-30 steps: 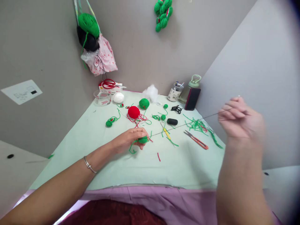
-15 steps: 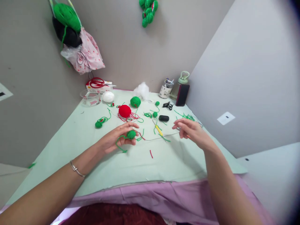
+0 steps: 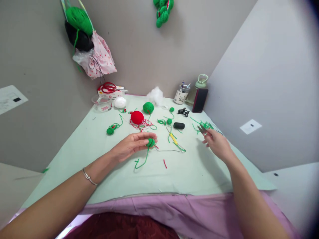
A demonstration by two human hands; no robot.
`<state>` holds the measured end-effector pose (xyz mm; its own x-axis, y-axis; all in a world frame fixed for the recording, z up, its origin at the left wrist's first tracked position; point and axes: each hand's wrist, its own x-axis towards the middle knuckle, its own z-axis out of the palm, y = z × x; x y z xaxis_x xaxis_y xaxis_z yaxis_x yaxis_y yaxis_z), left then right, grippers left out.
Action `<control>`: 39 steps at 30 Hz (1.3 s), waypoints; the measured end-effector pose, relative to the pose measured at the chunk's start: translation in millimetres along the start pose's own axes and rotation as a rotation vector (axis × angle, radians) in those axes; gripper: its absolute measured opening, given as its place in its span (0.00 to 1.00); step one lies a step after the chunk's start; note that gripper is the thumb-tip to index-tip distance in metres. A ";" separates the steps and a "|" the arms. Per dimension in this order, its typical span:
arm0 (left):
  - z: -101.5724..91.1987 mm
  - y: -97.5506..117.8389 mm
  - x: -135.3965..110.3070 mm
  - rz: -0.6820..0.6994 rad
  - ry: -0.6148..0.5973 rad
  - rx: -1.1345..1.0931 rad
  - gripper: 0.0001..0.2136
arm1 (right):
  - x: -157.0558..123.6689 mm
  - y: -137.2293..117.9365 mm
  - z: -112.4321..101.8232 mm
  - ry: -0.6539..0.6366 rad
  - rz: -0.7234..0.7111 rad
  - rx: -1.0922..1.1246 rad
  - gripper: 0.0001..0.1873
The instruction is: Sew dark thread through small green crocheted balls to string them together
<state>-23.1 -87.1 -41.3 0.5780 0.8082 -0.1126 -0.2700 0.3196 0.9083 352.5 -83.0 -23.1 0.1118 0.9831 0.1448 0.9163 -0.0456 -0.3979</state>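
A small green crocheted ball (image 3: 150, 142) is held in my left hand (image 3: 133, 144), between thumb and fingers. From it a green yarn tail (image 3: 144, 162) droops toward the table. Beside those fingertips a thin dark strand (image 3: 168, 151) runs right to a green yarn end. My right hand (image 3: 216, 142) is closed around small scissors (image 3: 201, 129), their dark blades pointing left and up. They are over the edge of a heap of green yarn scraps (image 3: 206, 125). Between the hands lies a yellow-handled tool (image 3: 173, 138), probably a crochet hook.
A red yarn ball (image 3: 137, 117), a green one (image 3: 148, 107) and a white one (image 3: 120, 102) stand toward the back. A black oval case (image 3: 179, 125) lies mid-table. Behind are a pen cup (image 3: 181, 95), a bottle (image 3: 194, 93) and a phone (image 3: 200, 100).
My right hand has moved right and up, and scissors now show in it. The dark strand that reached toward it lies on the table. My left fingers have closed more around the green ball.
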 end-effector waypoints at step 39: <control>5.6 -7.1 -1.1 0.140 0.029 0.235 0.23 | -40.8 -143.4 37.6 -0.391 -0.332 0.364 0.22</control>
<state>-17.5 -93.0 -45.4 0.5242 0.8515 0.0124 -0.1575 0.0826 0.9841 202.1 -109.9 -6.0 -0.3683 0.9297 -0.0013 0.6803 0.2686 -0.6820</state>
